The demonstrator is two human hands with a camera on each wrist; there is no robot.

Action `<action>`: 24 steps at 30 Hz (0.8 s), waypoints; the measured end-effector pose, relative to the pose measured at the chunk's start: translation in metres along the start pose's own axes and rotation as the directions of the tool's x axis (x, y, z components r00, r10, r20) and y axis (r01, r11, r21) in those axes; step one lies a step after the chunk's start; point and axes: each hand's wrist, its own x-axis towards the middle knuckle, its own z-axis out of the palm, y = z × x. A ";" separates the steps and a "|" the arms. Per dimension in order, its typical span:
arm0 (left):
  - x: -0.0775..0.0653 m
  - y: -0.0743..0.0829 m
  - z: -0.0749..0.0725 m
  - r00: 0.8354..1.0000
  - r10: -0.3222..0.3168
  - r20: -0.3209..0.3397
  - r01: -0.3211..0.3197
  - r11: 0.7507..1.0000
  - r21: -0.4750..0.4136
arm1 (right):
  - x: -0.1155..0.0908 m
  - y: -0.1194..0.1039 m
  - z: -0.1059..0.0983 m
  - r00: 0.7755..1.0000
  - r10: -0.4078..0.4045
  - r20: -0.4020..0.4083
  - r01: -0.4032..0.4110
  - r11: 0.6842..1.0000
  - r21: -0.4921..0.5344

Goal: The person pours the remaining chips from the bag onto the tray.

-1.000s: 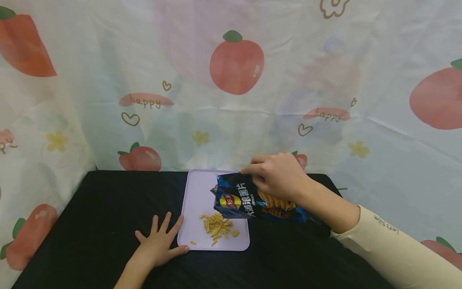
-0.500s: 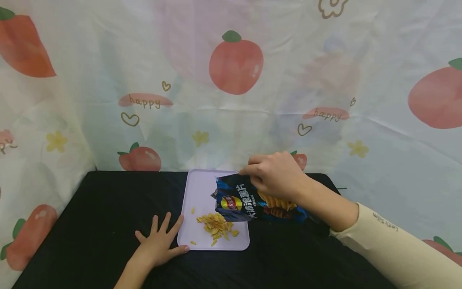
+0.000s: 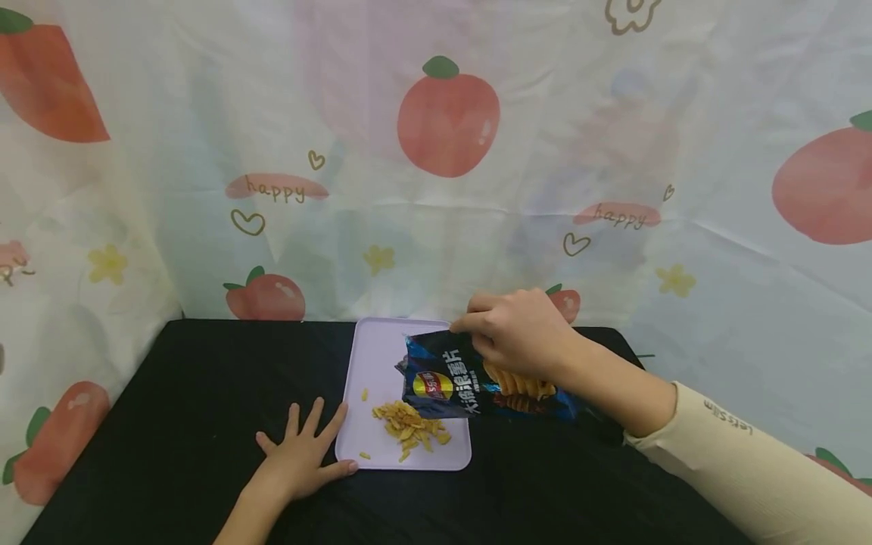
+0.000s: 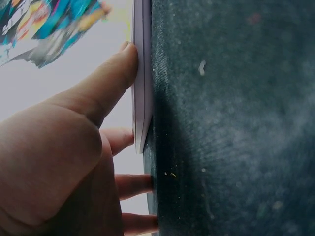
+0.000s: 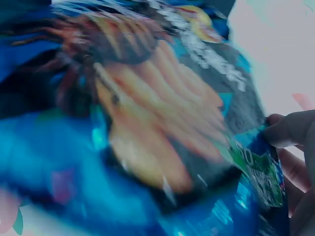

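My right hand (image 3: pixel 521 333) pinches the upper edge of a dark blue chip bag (image 3: pixel 436 371) between thumb and fingers. The bag lies sideways in the air, its torn end pointing left over a pale lilac tray (image 3: pixel 371 348). A heap of yellow chip pieces (image 3: pixel 409 428) lies on the tray's near half, partly behind the bag, with a few loose bits to the left. My left hand (image 3: pixel 300 458) is spread out, its index finger and thumb touching the tray's left edge. In the left wrist view the thumb (image 4: pixel 113 73) rests against the tray's rim.
A black cloth (image 3: pixel 225 393) covers the table under the tray. Behind and to the left hangs a pale fabric backdrop (image 3: pixel 368 151) printed with red fruit. The right sleeve (image 3: pixel 742 462) is cream-coloured.
The chip heap has grown and spread a little to the left, and a loose piece now lies further up the tray. The bag's mouth has dipped slightly. My left hand stays in place.
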 end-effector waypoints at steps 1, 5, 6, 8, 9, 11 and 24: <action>0.000 0.000 0.000 1.000 -0.001 0.000 0.001 1.000 -0.001 | 0.001 0.000 0.000 1.000 -0.002 0.000 0.002 1.000 0.001; -0.001 -0.001 0.000 1.000 0.003 -0.004 -0.003 1.000 -0.007 | 0.003 -0.001 -0.002 1.000 -0.003 0.005 0.003 1.000 -0.013; -0.001 -0.001 0.000 1.000 0.005 -0.007 -0.005 1.000 -0.006 | 0.002 -0.001 -0.003 1.000 0.004 0.002 -0.004 1.000 -0.007; 0.000 0.000 -0.001 1.000 0.011 -0.012 -0.012 1.000 -0.006 | 0.001 -0.001 -0.003 1.000 0.012 0.008 -0.012 1.000 0.004; 0.000 0.000 -0.001 1.000 0.011 -0.011 -0.011 1.000 -0.008 | 0.001 -0.001 -0.002 1.000 0.012 0.011 -0.012 1.000 0.008; 0.000 0.000 -0.001 1.000 0.007 -0.005 -0.007 1.000 -0.008 | -0.001 0.000 -0.002 1.000 0.016 0.008 -0.017 1.000 0.014; 0.000 0.000 -0.001 1.000 0.001 -0.001 -0.001 1.000 0.001 | 0.003 -0.001 -0.002 1.000 -0.012 -0.022 0.012 1.000 0.012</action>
